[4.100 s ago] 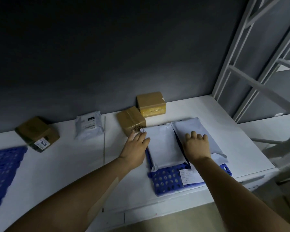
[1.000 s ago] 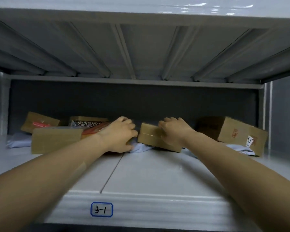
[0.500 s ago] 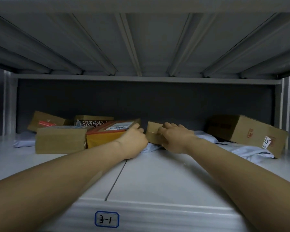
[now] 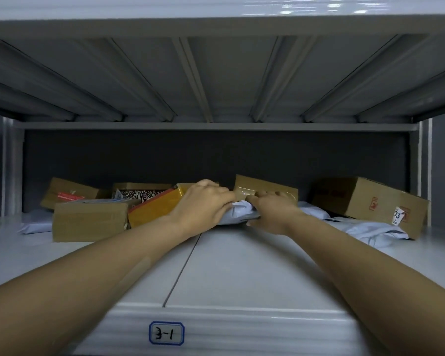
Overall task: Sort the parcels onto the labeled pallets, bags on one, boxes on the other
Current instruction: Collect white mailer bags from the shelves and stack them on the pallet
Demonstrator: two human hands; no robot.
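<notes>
A grey mailer bag (image 4: 238, 216) — long axis left-right — is gripped by left hand (image 4: 203, 205) and right hand (image 4: 272, 211), both closed; bare shelf (image 4: 242, 265) lies in front.

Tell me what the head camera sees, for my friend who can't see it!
Two bare hands, left hand and right hand, grip a crumpled grey plastic mailer bag on a white metal shelf labelled 3-1. Brown cardboard boxes and more grey bags lie around them.
</notes>
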